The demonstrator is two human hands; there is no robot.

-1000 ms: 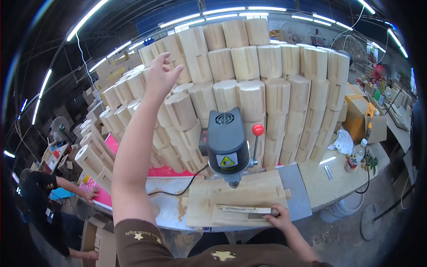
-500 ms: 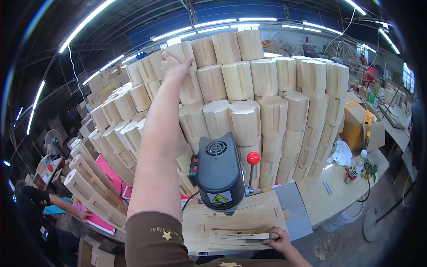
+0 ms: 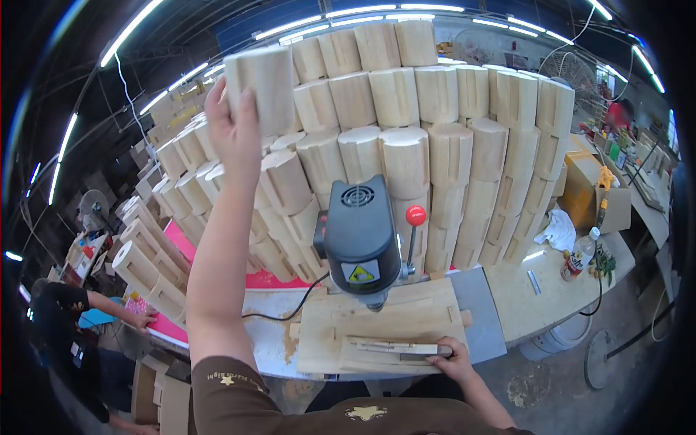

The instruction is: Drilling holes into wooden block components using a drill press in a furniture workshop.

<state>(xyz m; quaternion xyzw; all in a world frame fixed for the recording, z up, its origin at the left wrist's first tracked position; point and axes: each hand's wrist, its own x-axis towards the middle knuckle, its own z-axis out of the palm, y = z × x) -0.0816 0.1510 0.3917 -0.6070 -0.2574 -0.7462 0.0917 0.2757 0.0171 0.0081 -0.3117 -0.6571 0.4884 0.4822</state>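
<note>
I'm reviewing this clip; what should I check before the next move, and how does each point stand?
1. Left hand free: not ok, it grips a cylinder.
2. Cylinder upright: ok, near enough, with a slight tilt.
3. Right hand in place: ok, it holds the end of the grey bar over the board.
4. Press stopped: cannot tell from stills.
5. Other person's hand away from the press: ok, far to the left.
</note>
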